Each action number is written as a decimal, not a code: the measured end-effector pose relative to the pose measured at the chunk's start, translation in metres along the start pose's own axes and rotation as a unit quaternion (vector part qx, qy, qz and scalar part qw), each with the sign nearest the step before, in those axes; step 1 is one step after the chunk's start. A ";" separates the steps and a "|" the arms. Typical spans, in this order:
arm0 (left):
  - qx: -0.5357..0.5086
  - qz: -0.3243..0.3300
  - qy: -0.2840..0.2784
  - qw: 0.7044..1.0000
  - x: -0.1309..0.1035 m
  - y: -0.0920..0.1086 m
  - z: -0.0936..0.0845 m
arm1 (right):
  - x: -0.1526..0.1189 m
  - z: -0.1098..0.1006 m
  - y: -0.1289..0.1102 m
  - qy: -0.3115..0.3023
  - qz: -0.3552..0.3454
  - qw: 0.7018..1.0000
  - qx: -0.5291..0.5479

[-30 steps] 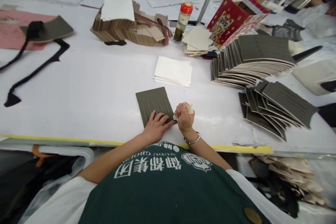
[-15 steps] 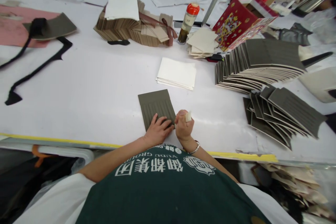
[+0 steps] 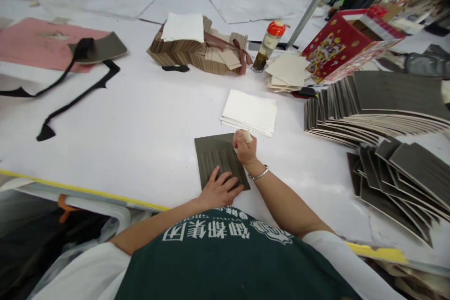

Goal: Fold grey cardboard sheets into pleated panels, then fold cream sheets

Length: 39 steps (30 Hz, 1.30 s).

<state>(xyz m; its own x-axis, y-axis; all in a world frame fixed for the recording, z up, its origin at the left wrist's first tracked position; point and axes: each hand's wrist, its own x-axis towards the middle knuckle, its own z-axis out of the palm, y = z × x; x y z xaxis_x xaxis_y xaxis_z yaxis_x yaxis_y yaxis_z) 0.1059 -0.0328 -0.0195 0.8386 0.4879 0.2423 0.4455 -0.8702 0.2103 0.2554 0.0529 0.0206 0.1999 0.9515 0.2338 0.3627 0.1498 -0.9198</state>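
Note:
A dark grey-green panel (image 3: pixel 214 152) with raised ridges lies on the white table near its front edge. Spread flat on the lower part of this panel is my left hand (image 3: pixel 221 188), its fingers apart. My right hand (image 3: pixel 245 147) is closed at the panel's upper right edge, around something I cannot make out; a pale wrap or piece shows at its fingers. Just beyond the panel sits a small stack of white sheets (image 3: pixel 249 111).
Fanned dark panels (image 3: pixel 397 93) and a looser pile (image 3: pixel 404 183) lie at the right. Farther back stand a bundle of tan pieces (image 3: pixel 197 51), a red-capped bottle (image 3: pixel 269 47) and a red box (image 3: pixel 344 47). Black straps (image 3: pixel 77 96) lie at the left.
My right hand has moved away from me along the panel's right edge, from its lower part to near the upper corner. My left hand stays flat on the panel. The camera view has shifted.

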 end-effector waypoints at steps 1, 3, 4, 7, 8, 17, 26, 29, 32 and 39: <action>0.000 -0.002 0.002 1.000 0.000 0.000 0.000 | 0.006 0.003 0.000 -0.002 -0.004 1.000 0.011; 0.001 -0.008 0.010 1.000 0.001 0.001 0.001 | 0.016 0.009 -0.001 -0.031 -0.015 0.999 0.014; 0.000 -0.010 0.013 1.000 0.001 0.002 0.001 | 0.018 0.010 -0.002 -0.053 -0.017 0.998 0.011; -0.015 -0.016 0.007 1.000 0.002 0.003 -0.004 | 0.021 0.003 -0.007 -0.068 0.001 0.997 -0.026; -0.028 -0.012 0.001 1.000 0.003 0.003 -0.007 | 0.020 -0.006 -0.007 -0.055 0.014 0.997 -0.059; -0.031 -0.213 0.088 0.973 -0.001 -0.060 -0.047 | -0.044 -0.103 0.028 0.048 -0.030 0.898 -0.436; 0.125 -0.173 -0.121 0.969 0.016 -0.069 -0.051 | -0.102 -0.049 0.018 -0.124 -0.066 0.892 -0.430; 0.130 -0.162 -0.150 0.967 0.027 -0.061 -0.055 | -0.108 -0.052 0.014 -0.117 -0.055 0.892 -0.432; 0.103 -0.187 -0.167 0.963 0.027 -0.058 -0.054 | -0.120 -0.053 0.007 -0.113 -0.040 0.896 -0.427; -0.180 -0.341 0.059 0.921 0.019 -0.060 -0.061 | -0.144 -0.045 -0.013 -0.061 0.013 0.914 -0.400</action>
<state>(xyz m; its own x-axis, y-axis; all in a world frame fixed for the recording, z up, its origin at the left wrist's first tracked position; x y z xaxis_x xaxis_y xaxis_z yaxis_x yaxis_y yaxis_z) 0.0756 0.0327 0.0306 0.3524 0.9352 0.0348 0.7052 -0.2898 0.6471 0.2626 -0.0984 0.0129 0.1321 0.9823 0.1331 0.9192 -0.0711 -0.3872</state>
